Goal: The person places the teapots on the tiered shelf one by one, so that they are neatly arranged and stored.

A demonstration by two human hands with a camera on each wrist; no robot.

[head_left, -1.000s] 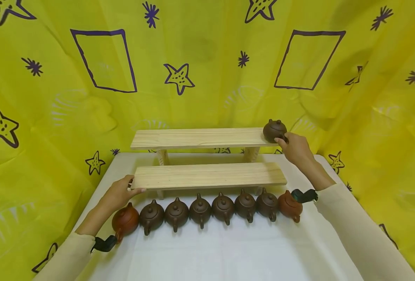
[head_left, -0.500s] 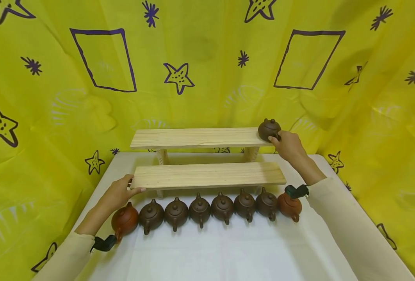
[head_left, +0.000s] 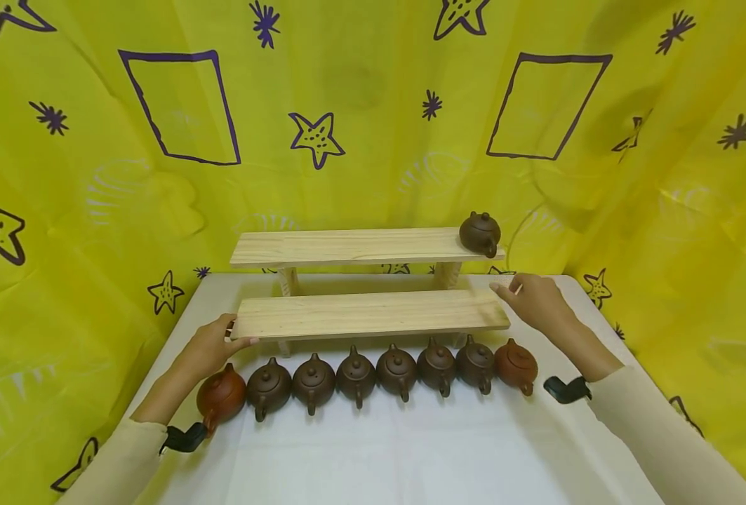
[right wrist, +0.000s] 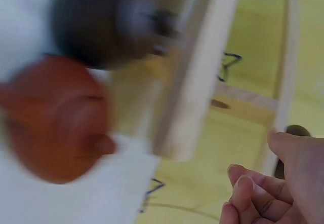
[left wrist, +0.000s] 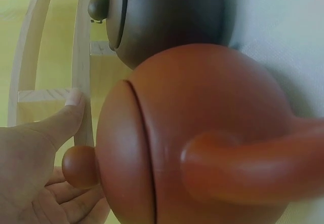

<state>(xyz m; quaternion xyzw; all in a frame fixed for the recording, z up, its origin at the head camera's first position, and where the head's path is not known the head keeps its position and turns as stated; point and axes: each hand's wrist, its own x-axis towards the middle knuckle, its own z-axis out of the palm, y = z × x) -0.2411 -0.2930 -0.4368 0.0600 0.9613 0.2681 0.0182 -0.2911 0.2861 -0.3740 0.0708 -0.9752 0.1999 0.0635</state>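
Yellow star-printed cloth (head_left: 360, 91) behind and around a white-covered table (head_left: 410, 456).

Left hand (head_left: 211, 345) gripping the left end of the lower wooden shelf (head_left: 373, 313), thumb (left wrist: 68, 113) pressed on top of the board edge, fingers underneath. Right hand (head_left: 533, 300) free in the air just off the right end of that shelf, fingers loosely curled, grasping nothing. Dark teapot (head_left: 480, 233) released and standing alone at the right end of the upper wooden shelf (head_left: 347, 247), above and well apart from the right hand.

Row of eight small clay teapots on the table in front of the lower shelf, each touching or just beside the next: reddish-brown teapot (head_left: 221, 395) at the left end, near the left wrist; six dark brown ones between; another reddish teapot (head_left: 515, 363) at the right end.

Black wrist straps (head_left: 565, 389) on both cream sleeves.

Right wrist view badly blurred: only a reddish pot, a darker one and shelf boards distinguishable. Left wrist view filled by the reddish-brown teapot, cut off at the frame edge. Shelf legs mostly hidden behind the lower board. No legible writing or labels anywhere.
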